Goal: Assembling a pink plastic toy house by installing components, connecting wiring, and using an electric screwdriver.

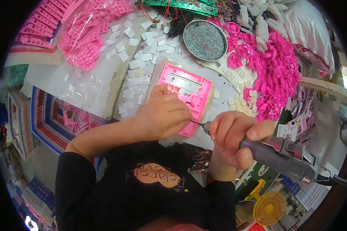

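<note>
The right hand [235, 136] clamps a grey electric screwdriver [279, 158]. The left hand [166, 114] lies over the pink casing [198, 101] on the desk [222, 103], fingertips [187, 117] by the bit [197, 123]; whether they pinch anything, one cannot tell.

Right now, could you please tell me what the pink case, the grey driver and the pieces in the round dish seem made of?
Pink case: probably smooth plastic, by its even colour and moulded compartments. Grey driver: apparently satin plastic housing, by its soft sheen. Pieces: likely bright metal, from silvery glints.
</note>
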A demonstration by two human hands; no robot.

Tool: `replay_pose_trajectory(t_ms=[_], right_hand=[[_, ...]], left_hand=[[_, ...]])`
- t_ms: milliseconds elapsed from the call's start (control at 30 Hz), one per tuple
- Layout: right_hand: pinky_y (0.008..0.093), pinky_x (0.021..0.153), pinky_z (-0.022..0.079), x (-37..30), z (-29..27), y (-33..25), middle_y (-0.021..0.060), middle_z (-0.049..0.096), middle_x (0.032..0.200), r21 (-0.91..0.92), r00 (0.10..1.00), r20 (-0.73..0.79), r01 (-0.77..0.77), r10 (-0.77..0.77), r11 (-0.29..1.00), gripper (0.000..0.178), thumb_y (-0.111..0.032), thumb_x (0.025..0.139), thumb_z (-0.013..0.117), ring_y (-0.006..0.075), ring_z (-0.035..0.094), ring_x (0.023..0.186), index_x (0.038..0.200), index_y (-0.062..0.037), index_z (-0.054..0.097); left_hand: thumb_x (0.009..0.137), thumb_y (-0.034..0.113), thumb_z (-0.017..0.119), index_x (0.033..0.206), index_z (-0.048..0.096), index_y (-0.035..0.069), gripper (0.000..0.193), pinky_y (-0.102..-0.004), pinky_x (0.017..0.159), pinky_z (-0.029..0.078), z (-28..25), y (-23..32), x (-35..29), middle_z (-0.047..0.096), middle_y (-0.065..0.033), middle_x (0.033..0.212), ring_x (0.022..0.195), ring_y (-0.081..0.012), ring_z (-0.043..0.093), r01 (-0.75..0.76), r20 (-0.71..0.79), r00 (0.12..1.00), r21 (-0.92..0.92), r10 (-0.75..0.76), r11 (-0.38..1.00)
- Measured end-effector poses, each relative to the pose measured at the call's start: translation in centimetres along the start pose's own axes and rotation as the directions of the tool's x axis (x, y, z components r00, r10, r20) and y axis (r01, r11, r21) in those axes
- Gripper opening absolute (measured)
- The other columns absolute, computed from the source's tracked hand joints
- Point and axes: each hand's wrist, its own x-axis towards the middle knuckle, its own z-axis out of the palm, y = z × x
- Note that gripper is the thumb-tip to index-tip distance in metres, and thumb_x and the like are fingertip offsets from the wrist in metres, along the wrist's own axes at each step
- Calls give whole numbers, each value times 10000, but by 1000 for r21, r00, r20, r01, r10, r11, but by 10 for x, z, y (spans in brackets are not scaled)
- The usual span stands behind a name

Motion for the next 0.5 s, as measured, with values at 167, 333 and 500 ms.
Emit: replay_pose_trajectory(t_ms=[167,333,500], right_hand=[[345,536,469,-5,-1,4,43,540,618,-19,1000,-4,-24,24,1000,317,-168,890,738,200,518,554,1110,-91,524],[360,586,483,-11,-17,11,56,543,635,-84,998,-56,1,-6,996,339,-149,898,719,189,512,588,1145,-87,495],[360,583,469,-13,-31,10,69,526,646,-84,995,-97,21,-29,996,326,-117,903,683,179,486,578,1151,-64,478]], left_hand=[[720,109,820,962,689,143,277,-418,878,338,1,-3,2,652,36,874,786,-164,593,-77,-45,996,1,77,997],[735,234,820,1030,690,126,340,-472,952,349,-7,2,5,651,2,983,934,-200,597,-9,100,995,162,-7,987],[784,282,760,1116,686,84,394,-530,1048,329,-2,-5,-6,632,-44,1119,1085,-222,568,-188,334,939,297,83,936]])
